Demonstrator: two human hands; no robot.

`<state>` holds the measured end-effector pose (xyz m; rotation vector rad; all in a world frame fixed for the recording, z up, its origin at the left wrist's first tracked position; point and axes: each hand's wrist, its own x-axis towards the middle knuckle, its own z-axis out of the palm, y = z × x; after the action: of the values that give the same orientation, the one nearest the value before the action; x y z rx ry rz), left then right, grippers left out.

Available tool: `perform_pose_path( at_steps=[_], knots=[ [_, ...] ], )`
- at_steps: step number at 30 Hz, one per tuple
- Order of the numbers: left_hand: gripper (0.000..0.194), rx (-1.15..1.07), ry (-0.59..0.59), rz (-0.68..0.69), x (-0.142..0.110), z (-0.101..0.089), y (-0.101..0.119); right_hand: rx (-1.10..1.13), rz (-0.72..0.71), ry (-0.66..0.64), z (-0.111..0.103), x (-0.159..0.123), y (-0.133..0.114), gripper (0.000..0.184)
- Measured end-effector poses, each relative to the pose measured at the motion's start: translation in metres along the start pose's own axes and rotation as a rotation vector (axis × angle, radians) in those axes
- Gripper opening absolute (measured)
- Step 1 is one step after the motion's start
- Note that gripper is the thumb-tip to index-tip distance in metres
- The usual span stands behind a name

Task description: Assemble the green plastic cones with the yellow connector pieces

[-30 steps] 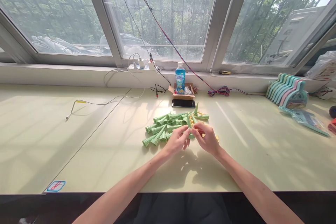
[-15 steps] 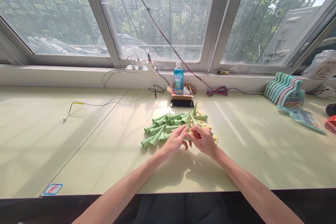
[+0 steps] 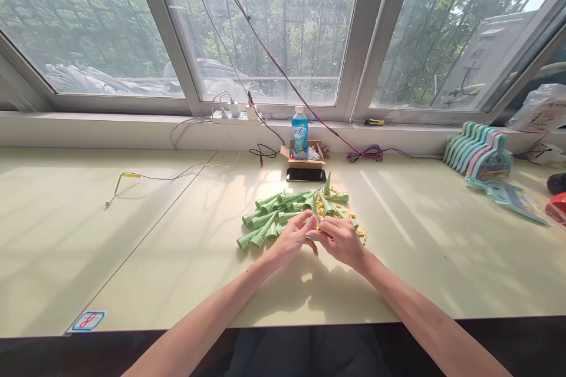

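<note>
My left hand [image 3: 294,238] is closed on a green plastic cone [image 3: 314,206], its narrow tip pointing up. Against it, my right hand [image 3: 344,240] pinches a small yellow plastic piece [image 3: 319,229], mostly covered by the fingers. The two hands meet just in front of a pile of green cones [image 3: 264,219] lying on the table. More yellow pieces [image 3: 351,215] lie at the pile's right side, partly behind my right hand. One green cone [image 3: 328,182] stands upright at the back of the pile.
Behind the pile lie a black phone [image 3: 306,175] and a small cardboard box [image 3: 305,162] with a blue bottle [image 3: 299,134]. Coiled cable [image 3: 366,154] rests nearby. Several pastel plastic items [image 3: 480,150] stand at the right. A thin wire [image 3: 154,177] crosses the table's left part.
Both hands have shifted slightly left and down together with the cone and yellow piece. My right hand's fingers have turned and closed further over the yellow piece.
</note>
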<state>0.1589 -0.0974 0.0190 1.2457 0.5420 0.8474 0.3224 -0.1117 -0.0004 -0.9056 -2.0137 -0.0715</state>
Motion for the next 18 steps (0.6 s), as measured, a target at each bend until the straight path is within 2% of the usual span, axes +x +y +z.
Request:
perform_pose_path(
  at_steps=[13,18],
  knots=[
    [0.038,-0.023,-0.001,0.021,-0.0010,0.0002,-0.0032,-0.028,-0.076,0.059,0.0013,0.0005,-0.0018,0.046],
    [0.038,-0.020,-0.002,0.020,-0.0011,-0.0003,-0.0028,-0.051,-0.062,0.038,0.0023,-0.0004,-0.0011,0.048]
  ],
)
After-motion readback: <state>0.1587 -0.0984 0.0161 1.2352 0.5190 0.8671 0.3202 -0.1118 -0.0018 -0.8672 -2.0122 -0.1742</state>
